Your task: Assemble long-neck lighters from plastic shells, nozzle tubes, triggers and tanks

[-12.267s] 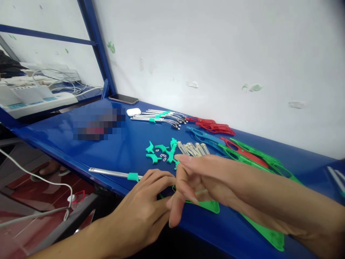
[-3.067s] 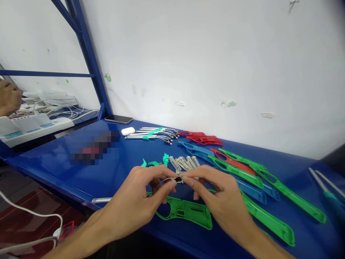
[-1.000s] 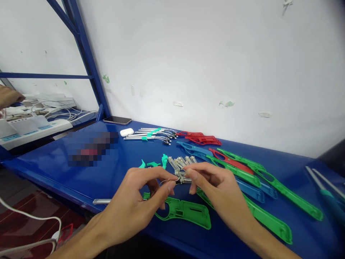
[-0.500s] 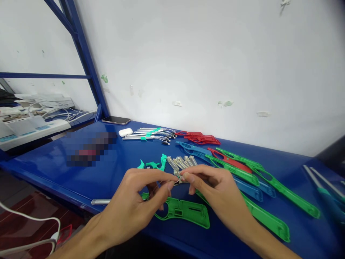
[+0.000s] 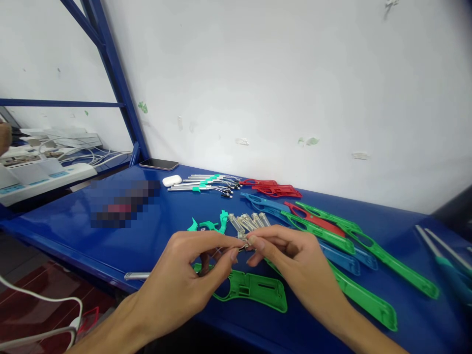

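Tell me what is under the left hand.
Under the left hand, a silver tube sticks out leftward and a green plastic half-shell rightward. Their covered parts, and anything else fully hidden there, cannot be seen.

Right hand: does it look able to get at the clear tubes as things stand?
Probably yes: the clear tubes lie just beyond the right hand, far ends uncovered. Its fingers would likely have to leave the small part at their tips first.

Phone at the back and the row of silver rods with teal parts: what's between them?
A small rounded white case lies between the phone and the silver rods, as the head view shows.
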A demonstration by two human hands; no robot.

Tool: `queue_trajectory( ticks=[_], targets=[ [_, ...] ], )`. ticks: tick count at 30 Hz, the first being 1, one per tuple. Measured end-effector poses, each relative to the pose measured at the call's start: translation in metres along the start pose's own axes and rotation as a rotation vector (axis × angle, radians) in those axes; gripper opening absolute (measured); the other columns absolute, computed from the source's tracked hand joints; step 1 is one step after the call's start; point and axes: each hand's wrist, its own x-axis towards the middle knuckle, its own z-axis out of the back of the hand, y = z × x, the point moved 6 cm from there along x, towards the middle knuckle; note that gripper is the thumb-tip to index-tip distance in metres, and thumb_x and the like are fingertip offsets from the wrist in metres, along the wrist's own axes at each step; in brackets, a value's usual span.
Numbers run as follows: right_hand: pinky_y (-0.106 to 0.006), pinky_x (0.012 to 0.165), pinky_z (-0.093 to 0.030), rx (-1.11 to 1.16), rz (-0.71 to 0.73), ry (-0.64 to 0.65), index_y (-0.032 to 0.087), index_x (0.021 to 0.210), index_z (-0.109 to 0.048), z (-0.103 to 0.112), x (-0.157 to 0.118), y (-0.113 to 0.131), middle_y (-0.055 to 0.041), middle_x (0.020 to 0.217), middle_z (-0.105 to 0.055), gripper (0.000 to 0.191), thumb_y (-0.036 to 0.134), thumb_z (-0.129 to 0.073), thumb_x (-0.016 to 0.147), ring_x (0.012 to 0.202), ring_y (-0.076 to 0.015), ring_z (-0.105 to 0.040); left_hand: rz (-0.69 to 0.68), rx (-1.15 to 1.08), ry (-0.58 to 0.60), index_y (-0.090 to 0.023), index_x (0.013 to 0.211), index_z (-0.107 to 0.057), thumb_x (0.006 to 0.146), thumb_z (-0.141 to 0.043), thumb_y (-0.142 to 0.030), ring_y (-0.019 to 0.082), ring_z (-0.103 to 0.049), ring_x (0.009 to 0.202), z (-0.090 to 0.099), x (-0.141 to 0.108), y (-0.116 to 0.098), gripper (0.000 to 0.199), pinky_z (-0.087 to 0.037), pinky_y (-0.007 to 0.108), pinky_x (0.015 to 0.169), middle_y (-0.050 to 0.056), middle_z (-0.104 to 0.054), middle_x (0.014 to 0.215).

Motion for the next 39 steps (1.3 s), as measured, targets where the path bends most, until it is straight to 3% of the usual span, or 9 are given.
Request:
queue_trajectory(
  ticks=[10, 16, 24, 28, 33, 36, 39],
  targets=[
    [-0.02, 0.07, -0.058, 0.055, -0.049, -0.015, 0.028, 0.094, -0.085, -0.001, -0.001, -0.004, 0.0007, 0.073, -0.082, 0.024, 0.05, -0.08, 0.091, 0.072, -0.015, -0.08, -0.045, 0.07, -0.03, -0.031, 0.117, -0.08, 0.1, -0.063, -0.022, 0.009, -0.067, 0.056, 0.001, -0.003, 0.001, 0.025, -0.051, 0.017, 0.054, -0.008, -0.077, 0.072],
    [-0.021, 0.071, -0.058, 0.038, -0.058, -0.028, 0.026, 0.094, -0.084, 0.0, 0.0, -0.004, 0.0, 0.074, -0.082, 0.026, 0.051, -0.079, 0.09, 0.071, -0.0156, -0.08, 0.025, 0.024, -0.017, -0.026, 0.112, -0.082, 0.102, -0.061, -0.027, 0.009, -0.06, 0.051, -0.005, -0.001, 0.009, 0.023, -0.045, 0.019, 0.047, -0.005, -0.076, 0.072],
    [-0.022, 0.07, -0.058, 0.015, -0.071, -0.024, 0.025, 0.097, -0.085, 0.0, 0.001, -0.004, 0.0001, 0.074, -0.082, 0.028, 0.052, -0.078, 0.091, 0.069, -0.0147, -0.079, 0.025, 0.05, -0.01, -0.025, 0.109, -0.081, 0.103, -0.064, -0.028, 0.007, -0.05, 0.044, -0.005, -0.001, 0.01, 0.019, -0.037, 0.019, 0.043, -0.009, -0.059, 0.052],
    [-0.023, 0.071, -0.058, 0.016, -0.086, -0.014, 0.026, 0.1, -0.085, -0.001, 0.001, -0.008, 0.0004, 0.078, -0.082, 0.028, 0.052, -0.079, 0.09, 0.069, -0.015, -0.078, -0.073, 0.092, -0.032, -0.026, 0.105, -0.08, 0.101, -0.067, -0.021, 0.006, -0.052, 0.049, 0.0, 0.0, 0.006, 0.015, -0.038, 0.017, 0.046, -0.009, -0.071, 0.065],
    [-0.027, 0.072, -0.059, 0.005, -0.1, -0.034, 0.026, 0.097, -0.084, 0.0, 0.002, -0.013, -0.0023, 0.092, -0.084, 0.03, 0.054, -0.078, 0.091, 0.072, -0.0172, -0.079, -0.337, 0.334, 0.058, -0.023, 0.112, -0.076, 0.104, -0.059, -0.012, 0.013, -0.075, 0.075, 0.005, 0.0, 0.005, 0.022, -0.056, 0.02, 0.069, -0.001, -0.081, 0.096],
    [-0.028, 0.071, -0.059, -0.014, -0.094, -0.05, 0.025, 0.096, -0.083, 0.002, 0.003, -0.013, -0.0028, 0.092, -0.084, 0.029, 0.053, -0.077, 0.091, 0.071, -0.0176, -0.078, -0.536, 0.558, 0.105, -0.018, 0.116, -0.073, 0.101, -0.051, -0.005, 0.021, -0.078, 0.078, 0.002, -0.002, 0.008, 0.03, -0.058, 0.028, 0.065, 0.007, -0.081, 0.101],
    [-0.028, 0.069, -0.059, -0.044, -0.092, -0.053, 0.024, 0.095, -0.083, 0.003, 0.004, -0.013, -0.0016, 0.085, -0.082, 0.027, 0.05, -0.076, 0.092, 0.07, -0.0175, -0.077, -0.603, 0.591, 0.175, -0.015, 0.114, -0.074, 0.097, -0.048, -0.001, 0.024, -0.078, 0.075, -0.008, -0.002, 0.014, 0.034, -0.057, 0.031, 0.062, 0.011, -0.081, 0.102]
  ],
)
